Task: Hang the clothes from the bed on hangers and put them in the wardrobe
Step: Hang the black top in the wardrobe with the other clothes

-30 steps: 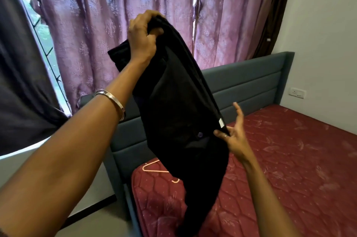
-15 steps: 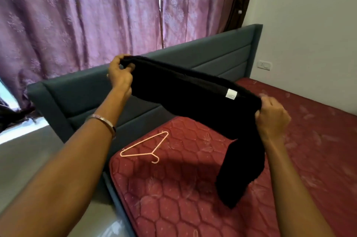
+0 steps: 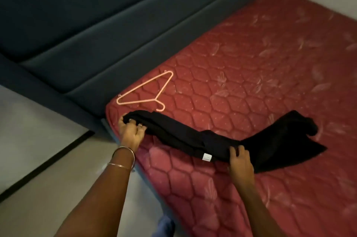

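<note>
Stretching across the frame beyond both hands, a dark blue padded headboard [image 3: 116, 14] backs a bed whose red quilted mattress [image 3: 251, 53] carries a hexagon-stitched pattern with pale leaf prints. A pale floor [image 3: 38, 140] with a dark strip lies off the left hand's outer side, below the mattress edge. A black garment [image 3: 183, 136], folded lengthwise into a long band, lies flat on the mattress near its corner, running from the left hand past the right hand and fanning out into a wider, crumpled end beyond it. The left hand [image 3: 131, 130] closes around the garment's near end, fingers curled over the bunched fabric in a grip. The right hand [image 3: 240, 159] rests on top of the band farther along, fingers spread and pressing the cloth down against the mattress. A pink hanger [image 3: 146, 92] lies flat on the mattress just beyond the left hand, close to the headboard, its hook pointing toward the garment without touching it. A thin metal bangle [image 3: 123, 157] circles the left wrist. A small white label [image 3: 207, 157] shows on the garment's edge, just to the left of the right hand.
</note>
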